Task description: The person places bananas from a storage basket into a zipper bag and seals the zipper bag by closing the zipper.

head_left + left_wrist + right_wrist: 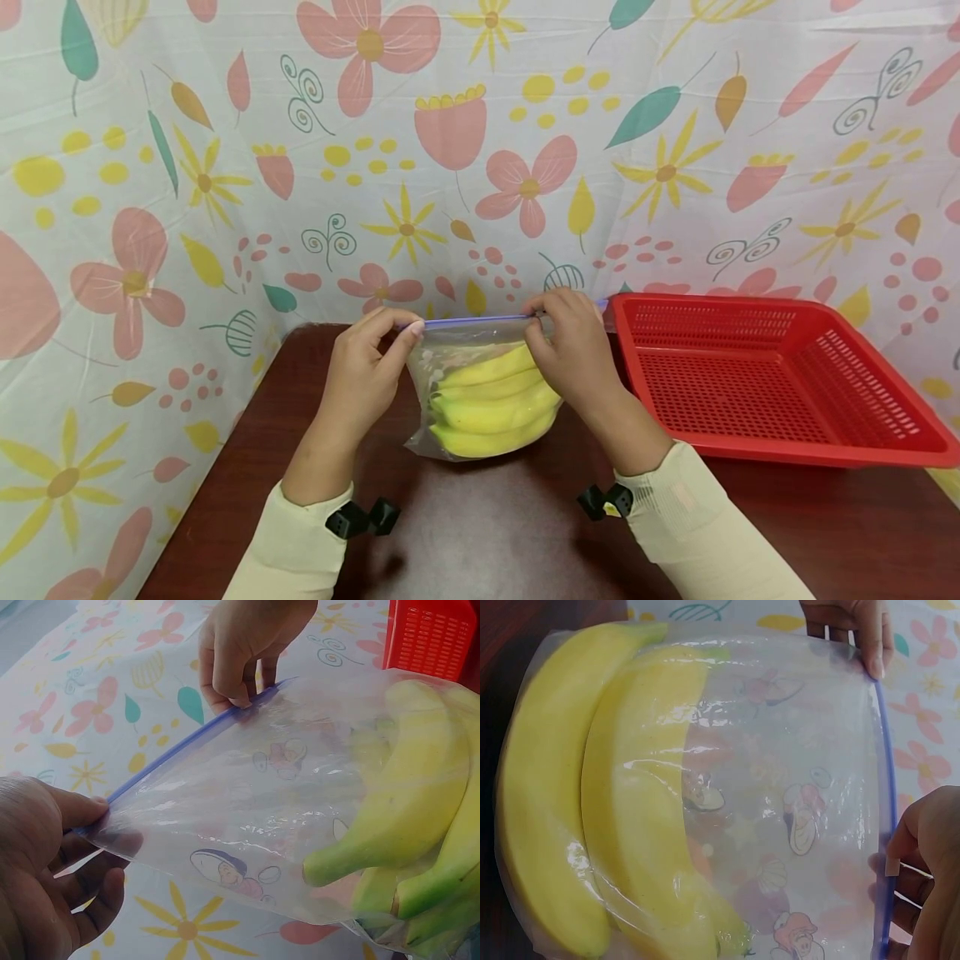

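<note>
A clear zip bag [422,437] with a purple zip strip [480,320] stands over the table, several yellow bananas [491,404] inside it. My left hand [363,367] pinches the strip's left end between thumb and fingers. Farther along, toward the right end, my right hand [576,354] grips the same strip. Between the two hands the strip is stretched nearly straight. The right wrist view shows small cartoon prints on the bag [780,757] and the bananas [637,802] lying along its bottom. Green tips of the bananas [405,802] show in the left wrist view.
A red perforated plastic basket [750,450] stands on the dark brown table [480,533], right of the bag. Behind and to the left hangs a white cloth [247,150] printed with flowers and leaves.
</note>
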Motion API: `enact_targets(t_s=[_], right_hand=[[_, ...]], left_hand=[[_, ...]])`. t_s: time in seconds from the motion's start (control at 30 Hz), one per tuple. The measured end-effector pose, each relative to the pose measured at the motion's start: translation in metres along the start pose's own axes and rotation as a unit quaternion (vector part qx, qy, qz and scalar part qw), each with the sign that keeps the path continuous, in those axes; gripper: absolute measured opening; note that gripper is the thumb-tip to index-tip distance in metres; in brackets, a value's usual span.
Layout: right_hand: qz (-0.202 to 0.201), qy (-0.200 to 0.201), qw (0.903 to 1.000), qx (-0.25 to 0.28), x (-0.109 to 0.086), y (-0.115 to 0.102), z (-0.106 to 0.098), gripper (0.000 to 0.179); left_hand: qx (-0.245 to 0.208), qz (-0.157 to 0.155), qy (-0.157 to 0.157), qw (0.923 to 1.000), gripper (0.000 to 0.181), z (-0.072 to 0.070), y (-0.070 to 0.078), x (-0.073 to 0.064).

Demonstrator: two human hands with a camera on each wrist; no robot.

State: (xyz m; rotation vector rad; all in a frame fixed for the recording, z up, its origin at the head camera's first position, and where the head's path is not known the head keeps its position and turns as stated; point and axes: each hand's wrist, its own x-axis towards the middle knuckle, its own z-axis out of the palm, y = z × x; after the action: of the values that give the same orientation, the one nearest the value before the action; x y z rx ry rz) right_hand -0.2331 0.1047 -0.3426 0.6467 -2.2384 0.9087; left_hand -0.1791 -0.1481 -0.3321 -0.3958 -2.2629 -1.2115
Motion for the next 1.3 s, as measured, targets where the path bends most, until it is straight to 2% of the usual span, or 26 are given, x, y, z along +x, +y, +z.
enact_targets(t_s=[1.3], right_hand=[[0.005, 0.003, 0.9999, -0.013, -0.0009, 0.0072, -0.0052, 0.014]], left_hand=[[-0.013, 0.005, -0.002, 0.9999, 0.012, -0.0006, 0.0003, 0.0007]])
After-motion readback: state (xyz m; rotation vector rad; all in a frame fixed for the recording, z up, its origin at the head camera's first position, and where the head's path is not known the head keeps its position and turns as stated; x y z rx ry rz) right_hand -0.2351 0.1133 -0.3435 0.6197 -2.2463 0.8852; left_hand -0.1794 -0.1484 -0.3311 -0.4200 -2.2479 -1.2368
